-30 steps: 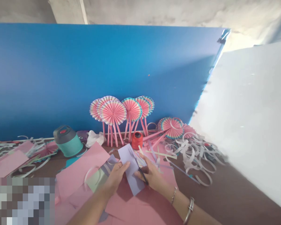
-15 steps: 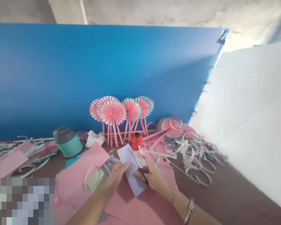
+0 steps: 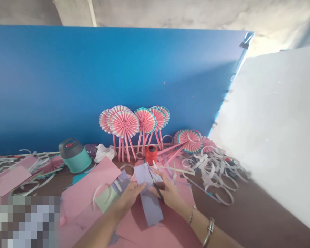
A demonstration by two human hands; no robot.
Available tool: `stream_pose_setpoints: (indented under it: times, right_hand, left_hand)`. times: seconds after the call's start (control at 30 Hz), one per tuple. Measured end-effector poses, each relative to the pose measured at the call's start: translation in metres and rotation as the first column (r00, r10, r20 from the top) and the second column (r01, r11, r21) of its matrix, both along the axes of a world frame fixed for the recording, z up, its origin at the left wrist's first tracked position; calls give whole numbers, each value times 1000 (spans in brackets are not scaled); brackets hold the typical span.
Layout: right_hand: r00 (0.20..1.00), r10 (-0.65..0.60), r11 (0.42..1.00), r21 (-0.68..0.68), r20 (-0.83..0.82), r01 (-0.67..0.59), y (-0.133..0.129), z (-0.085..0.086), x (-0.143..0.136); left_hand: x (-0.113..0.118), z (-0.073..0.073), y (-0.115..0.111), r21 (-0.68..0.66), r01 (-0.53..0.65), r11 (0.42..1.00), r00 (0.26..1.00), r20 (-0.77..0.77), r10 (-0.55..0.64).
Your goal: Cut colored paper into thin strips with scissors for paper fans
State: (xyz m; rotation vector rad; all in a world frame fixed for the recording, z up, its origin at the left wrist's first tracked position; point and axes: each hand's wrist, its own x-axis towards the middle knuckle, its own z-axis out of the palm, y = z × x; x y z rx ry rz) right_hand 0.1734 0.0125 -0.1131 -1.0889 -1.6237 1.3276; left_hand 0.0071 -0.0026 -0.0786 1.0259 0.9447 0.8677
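Note:
A lavender sheet of paper (image 3: 152,205) hangs tilted over pink paper, pinched at its left edge by my left hand (image 3: 131,194), thumb on top. My right hand (image 3: 167,193) grips a pair of dark-handled scissors (image 3: 158,191). Their blades lie along the right side of the lavender sheet, pointing away from me, near its far end. The fingers partly hide the scissor handles. Just beyond the sheet stands a red spool (image 3: 151,155). Pink sheets (image 3: 93,182) and a pale green sheet (image 3: 106,199) lie near my left hand.
Pink pleated paper fans (image 3: 124,124) stand against the blue panel (image 3: 144,69); more fans (image 3: 189,140) lie to the right. White curled paper strips (image 3: 209,168) pile up at the right. A teal and grey container (image 3: 76,156) and a white crumpled bag (image 3: 104,152) stand at the left.
The lavender sheet has turned more upright and shifted slightly right and towards me. My left hand has moved a little right along with it. The right hand stays nearly in place with the scissors.

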Motion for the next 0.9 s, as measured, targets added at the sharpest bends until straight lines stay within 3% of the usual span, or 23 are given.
stream_pose_setpoints:
  times: [0.13, 0.37, 0.57, 0.9]
  right_hand:
    - [986, -14, 987, -159, -166, -13, -1, 5, -3]
    - [980, -31, 984, -180, -199, -6, 0, 3, -3]
    - [978, -30, 987, -162, -207, -4, -3, 12, -4]
    - [972, -56, 973, -230, -229, 2, -5, 15, -5]
  left_hand:
    - [2, 5, -2, 7, 17, 1000, 1000, 21, -17]
    - [0, -2, 1, 14, 63, 998, 998, -16, -63]
    - [-1, -2, 0, 8, 77, 997, 986, -146, -75]
    - [-2, -6, 2, 33, 126, 992, 988, -99, -122]
